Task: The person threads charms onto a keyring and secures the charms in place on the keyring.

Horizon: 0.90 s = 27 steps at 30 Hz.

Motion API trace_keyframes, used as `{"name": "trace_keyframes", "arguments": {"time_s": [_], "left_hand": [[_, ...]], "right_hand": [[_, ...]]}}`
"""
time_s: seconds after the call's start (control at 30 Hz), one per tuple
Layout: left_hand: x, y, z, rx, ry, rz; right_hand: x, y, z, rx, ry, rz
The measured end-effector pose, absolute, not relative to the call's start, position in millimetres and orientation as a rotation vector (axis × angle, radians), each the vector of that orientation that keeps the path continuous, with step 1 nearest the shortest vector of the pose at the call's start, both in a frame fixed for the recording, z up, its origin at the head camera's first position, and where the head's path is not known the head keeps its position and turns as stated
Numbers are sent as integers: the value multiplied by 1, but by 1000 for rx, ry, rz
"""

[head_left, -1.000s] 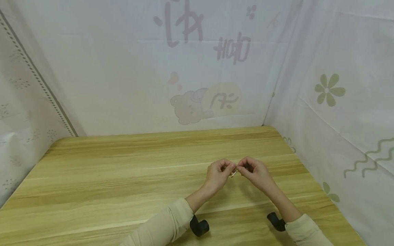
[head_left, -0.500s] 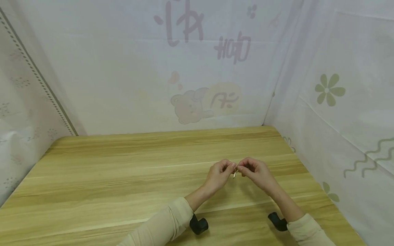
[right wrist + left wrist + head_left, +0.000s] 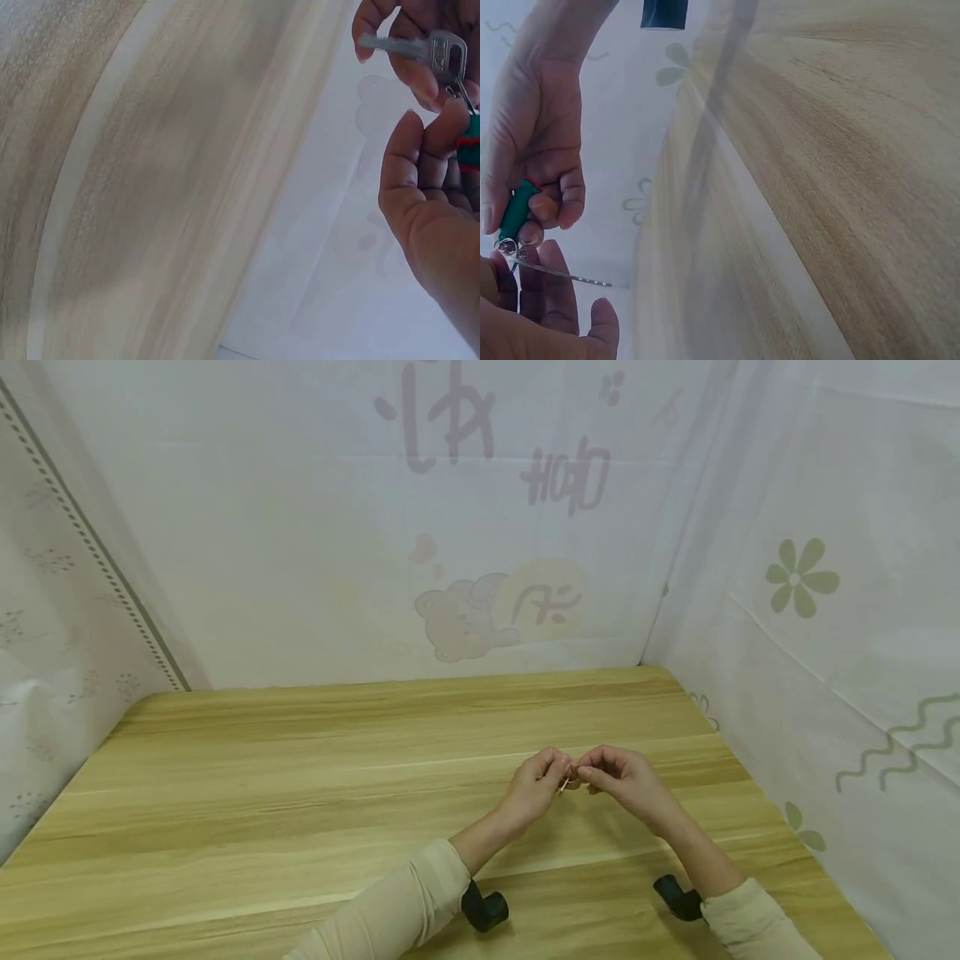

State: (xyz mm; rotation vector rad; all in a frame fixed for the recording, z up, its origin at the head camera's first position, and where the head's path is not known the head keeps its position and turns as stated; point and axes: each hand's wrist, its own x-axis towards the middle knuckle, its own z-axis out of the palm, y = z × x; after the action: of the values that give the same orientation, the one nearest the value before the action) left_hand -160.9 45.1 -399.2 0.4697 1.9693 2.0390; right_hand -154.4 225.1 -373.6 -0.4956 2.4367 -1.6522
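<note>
Near the right of the table, both hands meet above the wood. My right hand (image 3: 626,781) pinches a small green key fob (image 3: 517,210) with red edging; the fob (image 3: 469,146) also shows in the right wrist view. A thin metal key ring (image 3: 508,246) joins it to a silver key (image 3: 442,54). My left hand (image 3: 527,793) pinches at the ring, its fingertips partly hiding it. The key (image 3: 566,276) sticks out beside the left fingers. From the head view, the key (image 3: 564,786) is a small glint between both hands.
The wood-grain table (image 3: 262,810) spreads under both arms. Black curved pieces (image 3: 486,908) sit at each wrist by the sleeves (image 3: 405,893). Pale printed cloth hangs behind and at both sides; the right cloth (image 3: 862,652) bears a green flower.
The key has turned between the fingers: half a second ago it hung nearly straight down, now it slants to the lower left. Both hands stay in almost the same place.
</note>
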Motion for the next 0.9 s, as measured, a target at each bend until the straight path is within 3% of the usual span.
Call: {"name": "trace_keyframes", "arguments": {"time_s": [0.9], "left_hand": [[-168,36,-408,527,1892,1805]], "right_hand": [[-159,243,-388,-591,2663,-1325]]}}
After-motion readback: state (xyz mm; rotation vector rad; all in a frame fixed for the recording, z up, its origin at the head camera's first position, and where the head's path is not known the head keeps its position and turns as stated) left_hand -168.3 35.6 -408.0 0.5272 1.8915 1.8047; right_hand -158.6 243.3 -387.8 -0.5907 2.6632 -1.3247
